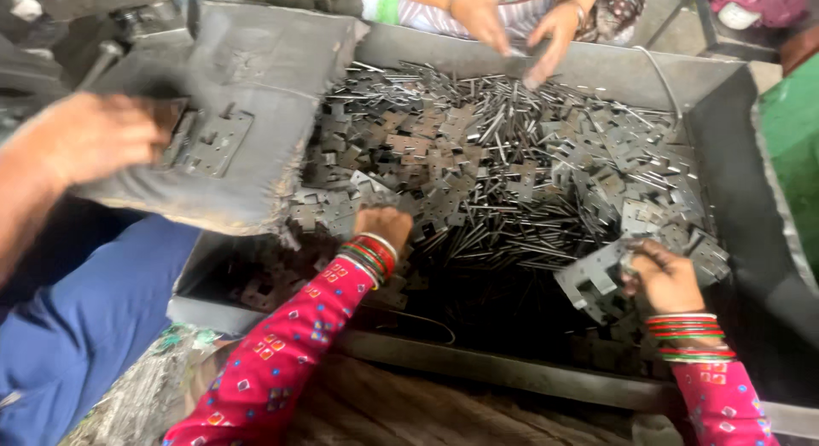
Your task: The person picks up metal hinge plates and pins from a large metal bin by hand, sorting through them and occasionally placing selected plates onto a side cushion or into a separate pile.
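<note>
Sorting stamped metal plates in a steel tray.
R hand at 4 o'clock gripping a notched plate; L hand at 7, curled knuckles-up in the plate pile, grip can't tell.

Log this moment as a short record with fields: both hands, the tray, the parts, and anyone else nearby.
left hand: knuckles down in the pile of notched metal plates
right hand: pinching one grey notched plate
container: large metal tray holding the plates and thin metal rods
co-worker's hand: blurred, on a grey padded block at the left
far person's hands: handling a rod over the tray's far edge
</note>
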